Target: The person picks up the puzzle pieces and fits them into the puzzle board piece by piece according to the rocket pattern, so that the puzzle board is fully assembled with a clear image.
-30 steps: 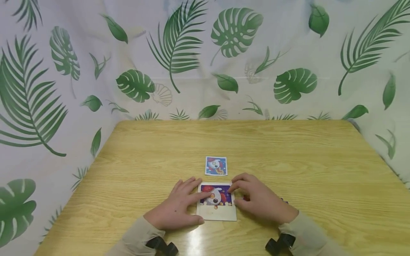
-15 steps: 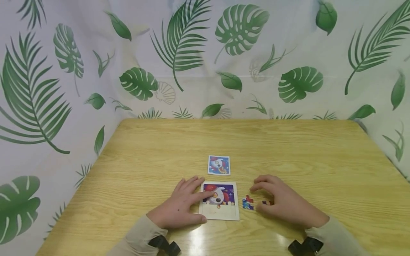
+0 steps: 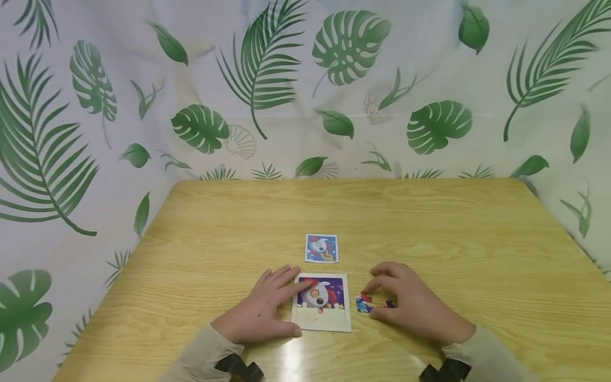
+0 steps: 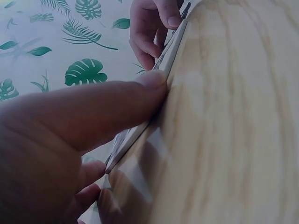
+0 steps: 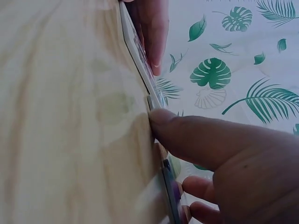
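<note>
A square jigsaw puzzle board (image 3: 324, 320) lies flat near me in the head view. Its upper part shows a rocket on purple, and its lower part is bare. My left hand (image 3: 261, 313) rests along the board's left side, index finger stretched over the picture and thumb by the lower left corner. To the right of the board, my right hand (image 3: 409, 300) pinches a blue and red puzzle piece (image 3: 363, 305) between thumb and index finger, low on the table. Another dark puzzle piece (image 3: 390, 304) lies under the right hand, partly hidden by it.
A small picture card (image 3: 321, 248) with a similar rocket on blue lies just beyond the board. The wooden table (image 3: 429, 223) reaches back to a leaf-print cloth (image 3: 286, 106) that hangs behind and at both sides.
My right hand has left the board's right edge, moved right to the loose pieces, then come slightly back left with its fingers closing on one. My left hand stays on the board.
</note>
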The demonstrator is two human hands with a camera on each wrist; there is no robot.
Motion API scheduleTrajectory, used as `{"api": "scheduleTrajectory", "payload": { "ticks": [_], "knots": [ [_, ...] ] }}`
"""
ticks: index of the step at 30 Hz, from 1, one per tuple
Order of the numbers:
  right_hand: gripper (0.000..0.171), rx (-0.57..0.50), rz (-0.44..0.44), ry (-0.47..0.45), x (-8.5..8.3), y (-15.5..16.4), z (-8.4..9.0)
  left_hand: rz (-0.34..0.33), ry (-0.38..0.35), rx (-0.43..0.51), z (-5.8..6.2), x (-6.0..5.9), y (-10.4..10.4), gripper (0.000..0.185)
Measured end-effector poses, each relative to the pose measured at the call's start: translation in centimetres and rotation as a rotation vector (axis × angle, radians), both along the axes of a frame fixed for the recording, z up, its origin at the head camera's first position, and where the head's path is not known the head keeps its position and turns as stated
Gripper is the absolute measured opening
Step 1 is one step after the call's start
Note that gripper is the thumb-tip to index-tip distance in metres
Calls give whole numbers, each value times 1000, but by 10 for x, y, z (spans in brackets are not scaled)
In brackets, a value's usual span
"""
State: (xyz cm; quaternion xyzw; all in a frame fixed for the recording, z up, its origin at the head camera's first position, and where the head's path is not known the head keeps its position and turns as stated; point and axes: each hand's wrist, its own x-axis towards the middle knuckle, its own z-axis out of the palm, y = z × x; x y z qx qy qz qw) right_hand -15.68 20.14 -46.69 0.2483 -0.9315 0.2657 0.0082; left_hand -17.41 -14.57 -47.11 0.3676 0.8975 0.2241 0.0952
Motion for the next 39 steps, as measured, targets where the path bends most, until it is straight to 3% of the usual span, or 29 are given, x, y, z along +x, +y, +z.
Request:
{"api": "scheduleTrajectory", "payload": {
  "ticks": [12,24,32,39],
  "knots": [
    [23,8,-1,55,-1,-3,-1,2,-4,-13,3,2,0,93],
    [19,-45,-22,44,0,-9,0,10,-6,-18,2,0,-4,92],
    [19,-95,-3,10,4,-43,2,16,18,-27,3,1,-3,92],
    [17,-88,28,53,8,-81,-1,8,48,-14,1,1,-2,89]
  ]
}}
